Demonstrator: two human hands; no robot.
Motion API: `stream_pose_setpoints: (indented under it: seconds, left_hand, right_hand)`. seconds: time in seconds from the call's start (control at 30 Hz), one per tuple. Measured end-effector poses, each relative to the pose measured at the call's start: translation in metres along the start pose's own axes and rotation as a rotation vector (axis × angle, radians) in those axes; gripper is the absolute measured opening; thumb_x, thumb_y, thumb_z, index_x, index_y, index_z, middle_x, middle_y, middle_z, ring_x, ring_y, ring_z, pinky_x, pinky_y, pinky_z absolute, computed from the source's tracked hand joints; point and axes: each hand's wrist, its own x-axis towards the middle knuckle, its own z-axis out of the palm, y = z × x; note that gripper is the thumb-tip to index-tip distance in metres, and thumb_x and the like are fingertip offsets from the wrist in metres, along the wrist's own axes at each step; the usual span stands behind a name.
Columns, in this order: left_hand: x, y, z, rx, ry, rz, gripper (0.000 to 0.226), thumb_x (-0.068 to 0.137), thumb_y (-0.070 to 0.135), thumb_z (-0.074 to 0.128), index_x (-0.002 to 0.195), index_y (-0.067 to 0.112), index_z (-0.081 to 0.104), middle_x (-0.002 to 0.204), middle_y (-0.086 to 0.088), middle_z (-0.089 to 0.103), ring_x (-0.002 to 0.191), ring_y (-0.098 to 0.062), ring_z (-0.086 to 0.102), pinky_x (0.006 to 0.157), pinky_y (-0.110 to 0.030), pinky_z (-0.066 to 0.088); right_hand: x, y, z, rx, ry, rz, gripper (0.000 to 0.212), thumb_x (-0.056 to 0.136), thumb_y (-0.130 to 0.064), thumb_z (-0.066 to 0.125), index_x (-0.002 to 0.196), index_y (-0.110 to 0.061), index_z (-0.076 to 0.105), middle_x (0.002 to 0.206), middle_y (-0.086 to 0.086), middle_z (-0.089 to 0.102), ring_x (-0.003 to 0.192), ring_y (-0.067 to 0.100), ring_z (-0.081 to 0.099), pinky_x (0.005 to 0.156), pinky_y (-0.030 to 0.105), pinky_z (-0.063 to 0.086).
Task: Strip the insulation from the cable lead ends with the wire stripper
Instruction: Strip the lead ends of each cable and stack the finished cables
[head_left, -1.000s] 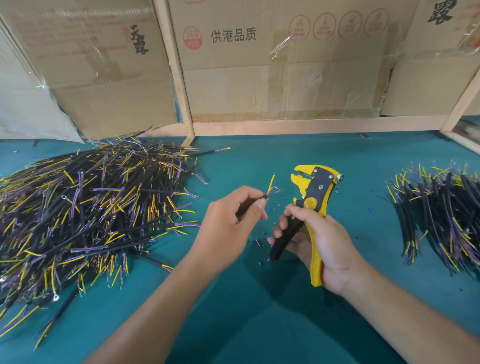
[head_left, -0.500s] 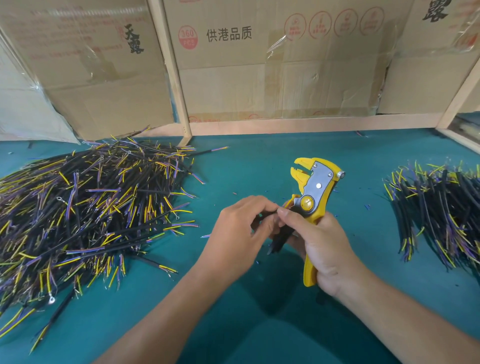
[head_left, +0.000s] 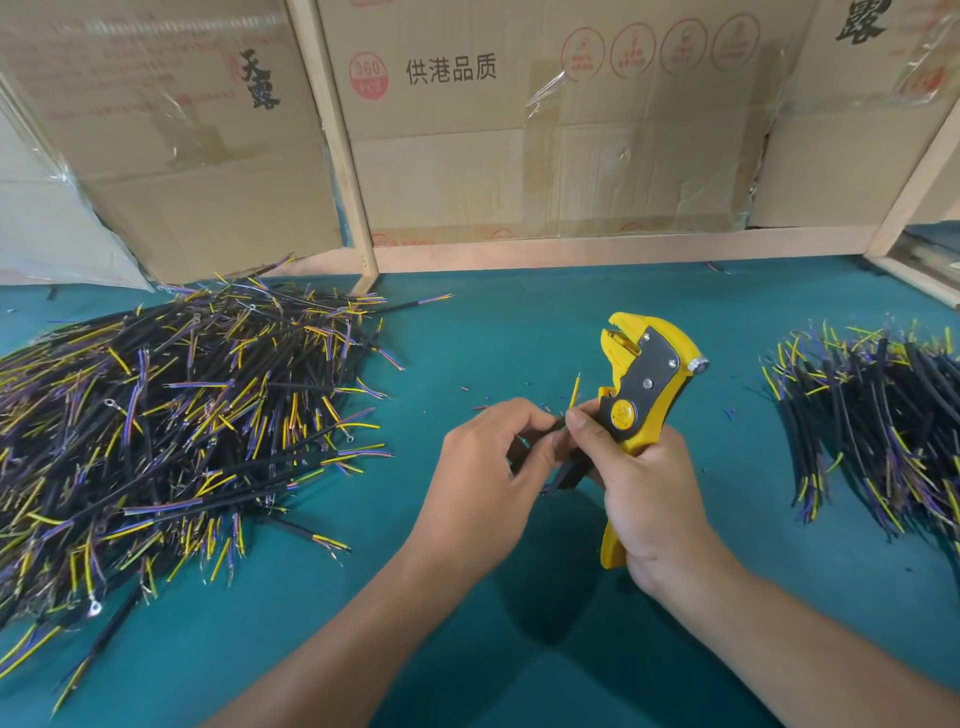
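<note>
Near the table's (head_left: 519, 322) middle, the left hand (head_left: 488, 467) pinches the cable (head_left: 563, 475); the right hand's (head_left: 654, 499) grip wraps the wire stripper (head_left: 641, 384), thumb apparently steadying the yellow lead (head_left: 574, 392). Misfed, the lead could bend, or the blades nick the strands.

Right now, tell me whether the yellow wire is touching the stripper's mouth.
Apart. The head view shows green table between the yellow wire tip and the stripper mouth.
</note>
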Motion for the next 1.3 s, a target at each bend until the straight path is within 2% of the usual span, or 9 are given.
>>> stream_pose_setpoints:
  seconds: [0.23, 0.3, 0.4, 0.47, 0.67, 0.8, 0.9, 1.07, 1.3]
  left_hand:
    - [-0.004, 0.002, 0.004, -0.033, -0.012, -0.01, 0.01, 0.096, 0.018, 0.066, 0.086, 0.017, 0.067, 0.069, 0.019, 0.058, 0.061, -0.002, 0.052, 0.055, -0.007, 0.034]
    - [-0.004, 0.002, 0.005, -0.032, -0.02, -0.011, 0.01, 0.097, 0.018, 0.065, 0.086, 0.018, 0.065, 0.067, 0.021, 0.055, 0.06, -0.002, 0.05, 0.055, -0.007, 0.033]
    - [-0.004, 0.0, 0.007, -0.005, -0.019, -0.001, 0.012, 0.097, 0.019, 0.063, 0.085, 0.019, 0.063, 0.068, 0.02, 0.054, 0.061, -0.003, 0.048, 0.055, -0.008, 0.033]
    - [-0.004, 0.0, 0.007, 0.013, -0.013, 0.011, 0.013, 0.097, 0.018, 0.063, 0.085, 0.019, 0.062, 0.069, 0.019, 0.054, 0.062, -0.001, 0.049, 0.055, -0.008, 0.033]
    - [-0.001, -0.003, 0.002, 0.051, 0.032, 0.012, 0.015, 0.098, 0.018, 0.06, 0.084, 0.022, 0.057, 0.067, 0.022, 0.049, 0.06, -0.004, 0.044, 0.056, -0.011, 0.032]
    - [0.0, -0.004, -0.002, 0.045, 0.035, 0.021, 0.015, 0.097, 0.017, 0.061, 0.083, 0.023, 0.058, 0.068, 0.019, 0.05, 0.06, -0.005, 0.045, 0.057, -0.01, 0.032]
    - [0.0, -0.005, -0.002, 0.055, 0.032, 0.03, 0.013, 0.097, 0.015, 0.062, 0.085, 0.02, 0.06, 0.07, 0.018, 0.05, 0.063, -0.004, 0.046, 0.058, -0.01, 0.033]
    - [0.0, -0.005, -0.003, 0.055, 0.03, 0.059, 0.014, 0.096, 0.012, 0.062, 0.085, 0.021, 0.059, 0.073, 0.022, 0.051, 0.065, -0.001, 0.048, 0.059, -0.007, 0.034]
    - [-0.002, -0.005, -0.001, 0.021, 0.015, 0.052, 0.014, 0.094, 0.017, 0.061, 0.085, 0.028, 0.058, 0.078, 0.019, 0.055, 0.067, -0.004, 0.051, 0.059, -0.007, 0.035]
  right_hand:
    - [0.0, -0.004, 0.0, 0.119, 0.028, 0.105, 0.022, 0.095, -0.009, 0.063, 0.075, -0.017, 0.067, 0.073, 0.007, 0.063, 0.075, 0.029, 0.059, 0.087, 0.064, 0.051]
    - [0.001, -0.004, 0.0, 0.134, 0.042, 0.118, 0.02, 0.095, -0.007, 0.061, 0.077, -0.014, 0.066, 0.073, 0.006, 0.061, 0.075, 0.027, 0.058, 0.087, 0.061, 0.052]
    - [0.001, -0.004, 0.0, 0.142, 0.059, 0.104, 0.022, 0.096, -0.004, 0.059, 0.076, -0.011, 0.063, 0.069, 0.007, 0.06, 0.067, 0.022, 0.058, 0.057, 0.042, 0.057]
    - [0.001, -0.004, 0.0, 0.167, 0.058, 0.103, 0.025, 0.097, -0.003, 0.057, 0.074, -0.011, 0.062, 0.063, 0.007, 0.06, 0.058, 0.018, 0.058, 0.048, 0.03, 0.053]
    - [0.02, -0.01, -0.009, 0.257, 0.123, 0.132, 0.043, 0.098, -0.005, 0.056, 0.058, -0.019, 0.064, 0.057, 0.002, 0.058, 0.053, 0.017, 0.059, 0.077, 0.051, 0.056]
    - [0.024, -0.01, -0.013, 0.317, 0.074, 0.157, 0.047, 0.099, -0.01, 0.056, 0.056, -0.023, 0.066, 0.06, 0.002, 0.058, 0.058, 0.02, 0.06, 0.071, 0.044, 0.059]
    - [0.021, -0.006, -0.01, 0.296, 0.016, 0.171, 0.032, 0.097, -0.019, 0.062, 0.065, -0.017, 0.064, 0.063, 0.005, 0.057, 0.058, 0.021, 0.061, 0.073, 0.045, 0.059]
    - [0.011, -0.009, -0.008, 0.213, -0.112, 0.14, 0.029, 0.07, -0.04, 0.075, 0.071, -0.013, 0.065, 0.065, 0.008, 0.059, 0.061, 0.023, 0.062, 0.065, 0.034, 0.059]
    - [0.007, -0.013, -0.007, 0.173, -0.141, 0.12, 0.022, 0.098, -0.006, 0.058, 0.077, -0.006, 0.06, 0.069, 0.011, 0.055, 0.067, 0.03, 0.059, 0.066, 0.054, 0.056]
